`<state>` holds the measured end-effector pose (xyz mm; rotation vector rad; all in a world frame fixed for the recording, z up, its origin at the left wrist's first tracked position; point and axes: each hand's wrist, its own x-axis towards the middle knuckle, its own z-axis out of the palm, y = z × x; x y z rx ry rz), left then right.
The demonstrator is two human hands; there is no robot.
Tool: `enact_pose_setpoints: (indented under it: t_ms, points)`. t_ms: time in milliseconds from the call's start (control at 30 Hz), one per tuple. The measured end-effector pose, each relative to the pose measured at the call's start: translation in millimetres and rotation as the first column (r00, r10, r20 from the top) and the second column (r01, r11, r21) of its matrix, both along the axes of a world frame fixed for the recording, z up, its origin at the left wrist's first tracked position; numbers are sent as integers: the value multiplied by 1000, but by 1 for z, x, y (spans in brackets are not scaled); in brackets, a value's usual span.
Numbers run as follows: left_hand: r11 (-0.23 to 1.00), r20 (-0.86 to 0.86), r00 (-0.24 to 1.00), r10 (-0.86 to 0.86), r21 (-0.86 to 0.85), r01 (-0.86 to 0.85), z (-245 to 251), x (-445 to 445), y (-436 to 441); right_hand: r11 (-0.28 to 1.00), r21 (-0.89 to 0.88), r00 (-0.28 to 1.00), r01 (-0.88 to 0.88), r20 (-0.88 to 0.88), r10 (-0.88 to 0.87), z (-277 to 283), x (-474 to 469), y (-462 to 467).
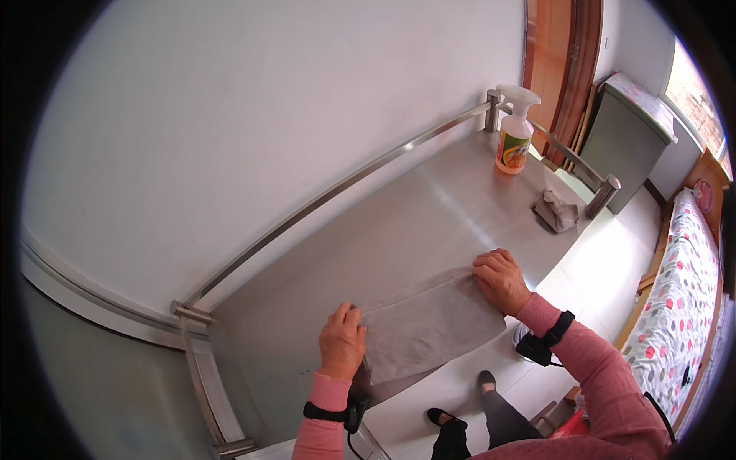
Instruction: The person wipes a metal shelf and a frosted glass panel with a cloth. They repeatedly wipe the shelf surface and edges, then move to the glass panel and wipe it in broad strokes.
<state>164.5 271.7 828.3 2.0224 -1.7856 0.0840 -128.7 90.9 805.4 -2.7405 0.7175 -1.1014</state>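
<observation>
A grey cloth (431, 328) lies spread, seemingly folded, on the stainless-steel tabletop (345, 259), along the edge nearest me. My left hand (343, 340) grips its left upper corner with bent fingers. At the opposite upper corner, my right hand (501, 280) has the cloth's edge under its curled fingers. Toward the table's far right end stands a spray bottle (516, 135) with a white trigger head and a green and orange label. A crumpled grey-brown cloth (556, 211) rests between that bottle and the near right corner post.
A metal rail (345, 198) runs along the wall side, with shorter rails at both ends. Small dark marks (296, 371) show left of my left hand. A grey cabinet (624, 138) stands beyond the table; a bed with a dotted cover (670, 299) is at the right.
</observation>
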Motion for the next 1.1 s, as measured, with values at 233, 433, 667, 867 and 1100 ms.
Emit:
enact_pose_setpoints:
  t_ms: [233,433,667,867,1100]
  points:
    - [995,-54,998,28,94,-23,10,3,-5,998,-69,999,-10,32,12,-2,0,3]
    - [979,-163,984,74,201,-40,18,5,-15,989,113,995,97,20,-100,-2,-2,2]
    - [990,18,995,-102,-97,103,14,-4,-11,997,-24,988,-67,135,69,4,-12,5]
    - [964,-270,957,-109,-263,36,17,-9,8,993,20,976,-113,192,107,16,-18,5]
    - [985,-365,917,163,7,-173,18,4,-19,989,137,996,-56,82,45,31,2,-12]
